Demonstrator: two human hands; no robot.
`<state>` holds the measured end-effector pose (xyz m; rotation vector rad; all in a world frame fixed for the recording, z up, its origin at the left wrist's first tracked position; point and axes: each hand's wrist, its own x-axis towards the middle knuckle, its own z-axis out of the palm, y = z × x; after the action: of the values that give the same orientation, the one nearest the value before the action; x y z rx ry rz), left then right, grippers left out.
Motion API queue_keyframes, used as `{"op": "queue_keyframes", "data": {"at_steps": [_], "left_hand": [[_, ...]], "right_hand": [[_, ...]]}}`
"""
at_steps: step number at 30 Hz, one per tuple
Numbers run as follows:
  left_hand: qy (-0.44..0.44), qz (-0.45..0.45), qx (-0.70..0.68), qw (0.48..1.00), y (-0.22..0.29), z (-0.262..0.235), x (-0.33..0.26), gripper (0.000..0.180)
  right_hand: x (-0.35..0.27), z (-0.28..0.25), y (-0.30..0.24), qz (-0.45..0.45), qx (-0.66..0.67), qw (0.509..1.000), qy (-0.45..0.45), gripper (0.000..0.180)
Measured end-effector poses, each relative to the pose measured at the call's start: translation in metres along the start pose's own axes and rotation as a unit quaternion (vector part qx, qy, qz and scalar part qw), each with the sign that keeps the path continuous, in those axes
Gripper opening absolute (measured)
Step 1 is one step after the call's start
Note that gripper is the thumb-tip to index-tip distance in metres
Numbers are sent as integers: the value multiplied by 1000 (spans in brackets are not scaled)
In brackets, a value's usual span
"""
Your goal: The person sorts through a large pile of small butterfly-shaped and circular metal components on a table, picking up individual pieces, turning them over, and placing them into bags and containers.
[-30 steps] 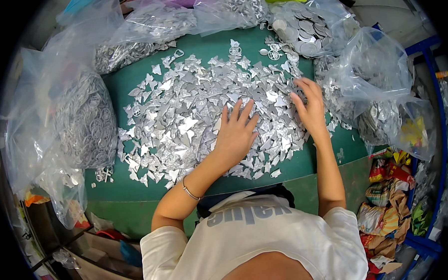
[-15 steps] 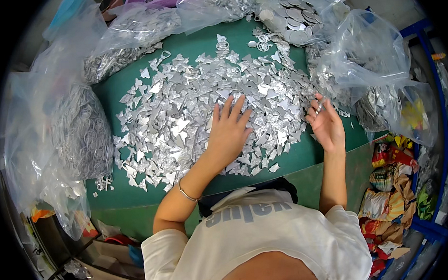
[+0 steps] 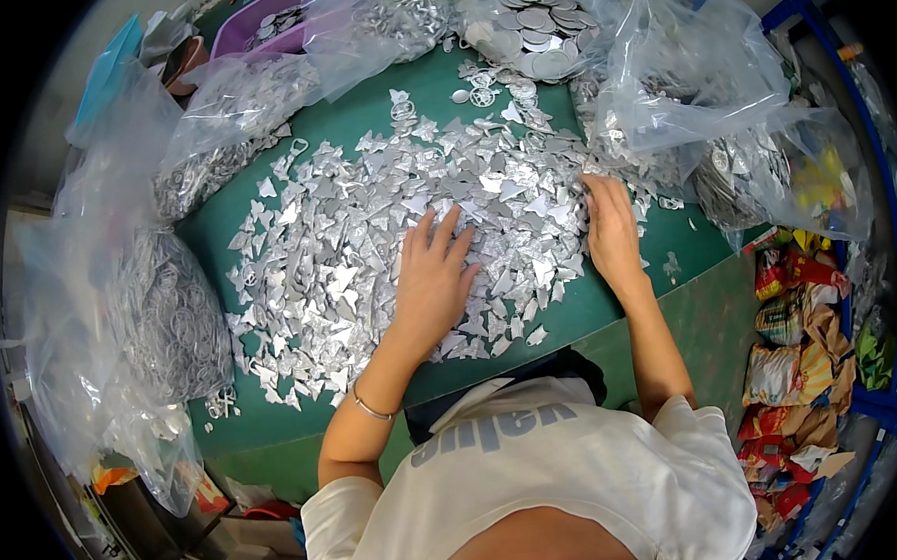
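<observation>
A wide, loose pile of small flat silver-grey metal pieces (image 3: 318, 266), many pointed and star-like, covers the middle of the green tabletop (image 3: 570, 320). My left hand (image 3: 431, 286) rests palm down on the near middle of this pile, fingers spread and nothing seen in its grasp. At the pile's right edge is my right hand (image 3: 615, 231), back upward, fingers stretched out side by side with their tips bent down at the metal. The space under its palm is hidden. A thin bangle (image 3: 371, 406) circles my left wrist.
Clear plastic bags of metal parts ring the pile: ring-like parts (image 3: 173, 327) at left, round discs (image 3: 538, 36) at the back, mixed pieces (image 3: 735, 182) at right. A purple bin (image 3: 248, 34) stands back left. Colourful packets (image 3: 788, 365) fill a blue rack (image 3: 879, 406) at right.
My right hand has turned from palm up, fingers curled, to palm down, and moved left onto the pile's edge. My left hand stays on the pile. The whole view has shifted slightly.
</observation>
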<state>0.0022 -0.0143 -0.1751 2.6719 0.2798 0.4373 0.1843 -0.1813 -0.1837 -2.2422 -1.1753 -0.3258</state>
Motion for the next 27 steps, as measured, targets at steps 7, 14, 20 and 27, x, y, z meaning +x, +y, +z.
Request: {"op": "queue_keyframes", "data": {"at_steps": [7,14,20,27], "left_hand": [[2,7,0,1000,1,0,0,39],[0,2,-4,1000,2,-2,-1,38],[0,8,-1,1000,3,-2,0,37],[-1,9,-1,1000,3,-1,-1,36]], "right_hand": [[-33,-11,1,-10,77,997,-23,27],[-28,-44,26,221,246,940,84,17],[-22,-48,2,166,33,983,-72,23],[-30,-42,18,175,40,980,-81,25]]}}
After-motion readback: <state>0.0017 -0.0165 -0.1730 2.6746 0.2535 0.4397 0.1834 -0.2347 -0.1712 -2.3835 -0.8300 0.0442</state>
